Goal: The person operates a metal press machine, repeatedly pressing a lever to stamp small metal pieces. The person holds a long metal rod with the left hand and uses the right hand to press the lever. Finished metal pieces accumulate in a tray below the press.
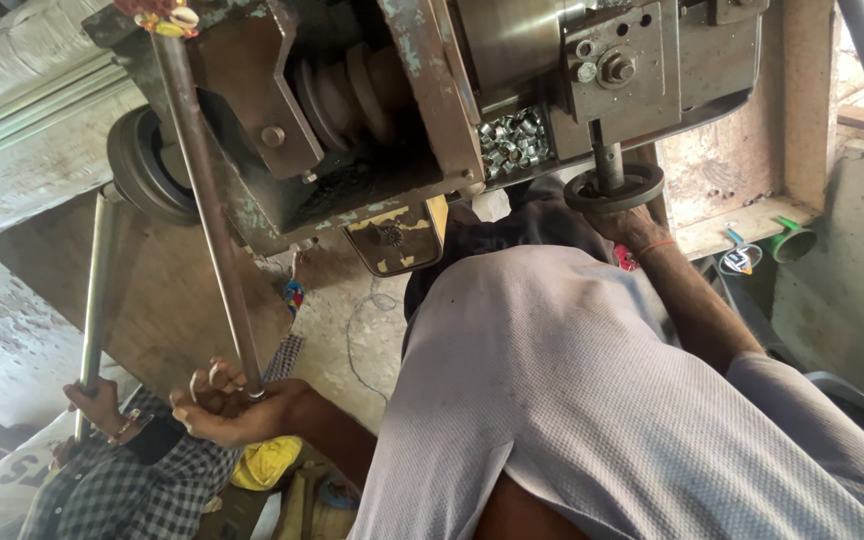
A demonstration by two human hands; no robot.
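A heavy metal machine [432, 90], its green paint chipped and worn, fills the far side of the scene above a person in a pale grey shirt [572, 400] who leans in beneath it. A long steel lever [207, 200] slants from the machine's far left corner down toward the near left. The person's left hand [227, 400] grips the lever's near end, fingers [214, 378] curled closed around the rod. The right hand [630, 228], an orange thread [655, 245] at its wrist, reaches up to a small round handwheel [614, 187] on a shaft under the machine's right side; it touches the wheel's underside, though from this angle it cannot be told whether the fingers are closed on it. Just left of the handwheel, a tray [514, 135] in the machine holds a heap of small shiny metal rings. At the near left, a second person in a checked shirt [112, 480] holds a thinner upright rod [97, 300] with one hand [97, 405]. A green funnel [792, 240] lies on a ledge at the far right.
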